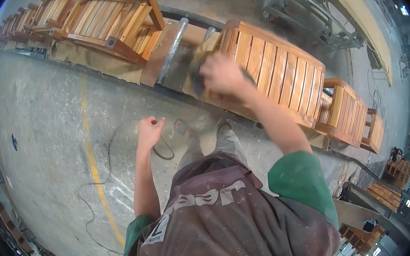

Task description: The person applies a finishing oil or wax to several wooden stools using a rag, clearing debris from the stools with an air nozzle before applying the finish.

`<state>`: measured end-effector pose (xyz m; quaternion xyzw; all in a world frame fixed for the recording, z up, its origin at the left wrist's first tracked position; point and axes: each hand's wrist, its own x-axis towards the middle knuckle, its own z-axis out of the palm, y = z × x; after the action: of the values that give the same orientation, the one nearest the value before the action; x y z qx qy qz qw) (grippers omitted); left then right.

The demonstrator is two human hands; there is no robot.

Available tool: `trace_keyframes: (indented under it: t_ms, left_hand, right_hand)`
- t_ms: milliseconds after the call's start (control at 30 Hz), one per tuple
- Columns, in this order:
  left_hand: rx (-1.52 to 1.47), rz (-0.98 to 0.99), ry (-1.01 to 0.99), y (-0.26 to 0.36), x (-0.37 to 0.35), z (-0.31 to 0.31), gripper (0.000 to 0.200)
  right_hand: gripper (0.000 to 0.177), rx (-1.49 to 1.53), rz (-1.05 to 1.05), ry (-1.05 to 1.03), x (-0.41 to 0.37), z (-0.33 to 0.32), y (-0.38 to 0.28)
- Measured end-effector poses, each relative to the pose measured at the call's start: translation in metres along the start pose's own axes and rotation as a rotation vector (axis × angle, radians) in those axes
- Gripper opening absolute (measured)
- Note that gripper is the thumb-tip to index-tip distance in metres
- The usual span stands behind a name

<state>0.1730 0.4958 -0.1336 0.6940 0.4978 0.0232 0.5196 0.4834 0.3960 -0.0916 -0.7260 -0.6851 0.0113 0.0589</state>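
Observation:
My right hand (219, 73) is closed on a dark, motion-blurred object (198, 77), probably a tool, at the left end of a slatted wooden piece (276, 68). That piece rests on the long roller line. My left hand (150, 131) is lower and further left, over the floor, its fingers curled round a dark cable (163, 154) that loops down beside it. The underside of the object at my right hand is hidden.
More slatted wooden pieces (99, 19) line the conveyor on the left, others (349, 110) on the right. A metal roller (173, 49) shows between them. A metal-framed cart (310, 9) stands beyond. The cable trails over the floor, across a yellow line (92, 163).

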Motion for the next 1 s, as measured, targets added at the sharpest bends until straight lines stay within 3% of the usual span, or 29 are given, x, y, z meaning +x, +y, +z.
trace_keyframes:
  t_ms: [167,267,367,400,433,467,600,733,900,967,1000]
  left_hand:
    - [0.331,0.071,-0.102,-0.001,-0.016,0.009,0.039]
    - [0.415,0.036,-0.124,0.020,-0.029,0.012,0.039]
    - [0.455,0.065,-0.153,0.039,-0.032,0.016,0.039]
    - [0.486,0.011,-0.195,0.053,-0.031,0.016,0.039]
    - [0.549,0.120,-0.153,0.061,-0.030,0.020,0.038]
    - [0.610,0.150,-0.179,0.082,-0.030,0.023,0.037]
    - [0.713,0.356,-0.230,0.127,-0.004,0.049,0.021]
    - [0.771,0.518,-0.252,0.171,0.030,0.087,0.022]
    - [0.844,0.443,-0.214,0.164,0.055,0.104,0.019]
    - [0.772,0.450,-0.011,0.171,0.056,0.104,0.019]
    - [0.810,0.459,-0.019,0.169,0.053,0.106,0.019]
  right_hand:
    - [0.033,-0.086,0.509,0.360,0.037,-0.006,0.148]
    - [0.030,-0.132,0.689,0.498,-0.020,0.001,0.187]
    - [0.028,-0.098,0.836,0.559,-0.096,-0.010,0.174]
    - [0.028,-0.012,0.861,0.569,-0.119,-0.014,0.164]
    - [0.028,0.098,0.857,0.506,-0.142,-0.015,0.162]
    - [0.029,0.146,0.802,0.585,-0.157,-0.018,0.155]
    - [0.033,0.176,0.838,0.487,-0.181,-0.018,0.137]
    - [0.033,0.168,0.795,0.481,-0.179,-0.025,0.138]
    - [0.035,0.320,0.798,0.513,-0.196,-0.017,0.158]
    - [0.036,0.377,0.902,0.558,-0.193,-0.015,0.178]
    - [0.038,0.283,0.961,0.630,-0.183,-0.010,0.190]
